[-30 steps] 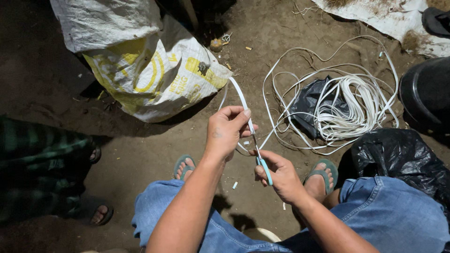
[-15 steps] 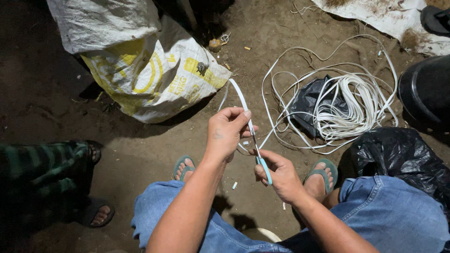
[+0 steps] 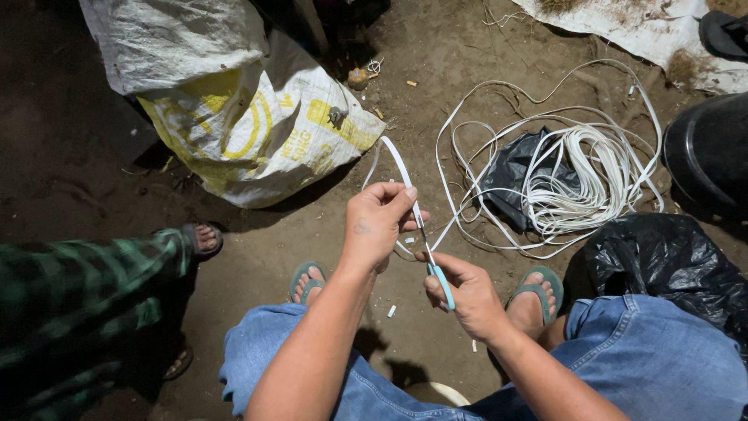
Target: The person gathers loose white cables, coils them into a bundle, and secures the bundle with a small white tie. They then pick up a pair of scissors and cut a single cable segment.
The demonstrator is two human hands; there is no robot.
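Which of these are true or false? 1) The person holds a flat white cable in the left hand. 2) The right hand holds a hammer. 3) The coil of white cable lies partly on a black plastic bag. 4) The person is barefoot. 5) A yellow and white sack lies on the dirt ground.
1) True: the left hand pinches the flat white cable between its fingers.
2) False: the right hand holds a small cutter with a light blue handle.
3) True: the coil of white cable lies partly on a black plastic bag.
4) False: the person wears green flip-flops.
5) True: the yellow and white sack lies on the dirt ground.
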